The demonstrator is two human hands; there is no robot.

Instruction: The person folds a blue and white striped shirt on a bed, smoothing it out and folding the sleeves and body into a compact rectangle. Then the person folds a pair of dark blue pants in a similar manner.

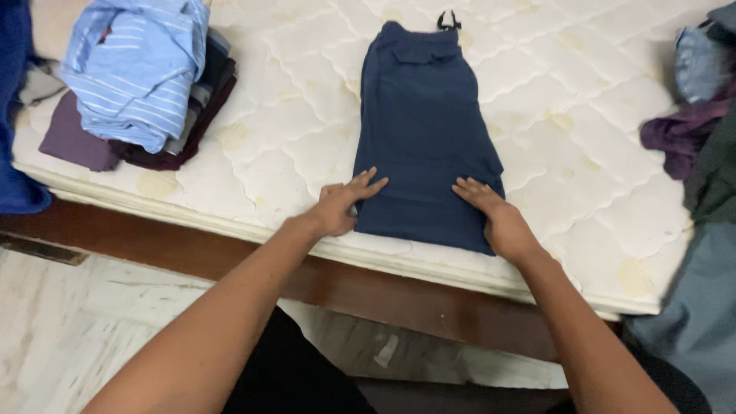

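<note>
A pair of navy blue shorts (423,123) lies folded lengthwise on a white quilted mattress (291,130), its drawstring waist at the far end. My left hand (342,205) rests flat at the near left edge of the shorts, fingers spread onto the cloth. My right hand (494,216) lies flat on the near right corner, fingers pointing left across the fabric. Neither hand grips anything.
A pile of clothes topped by a light blue striped shirt (138,69) sits at the mattress's far left. More garments, purple (678,134) and grey-blue (701,307), lie at the right. A wooden bed frame (230,257) runs below the mattress, over a marble floor (77,330).
</note>
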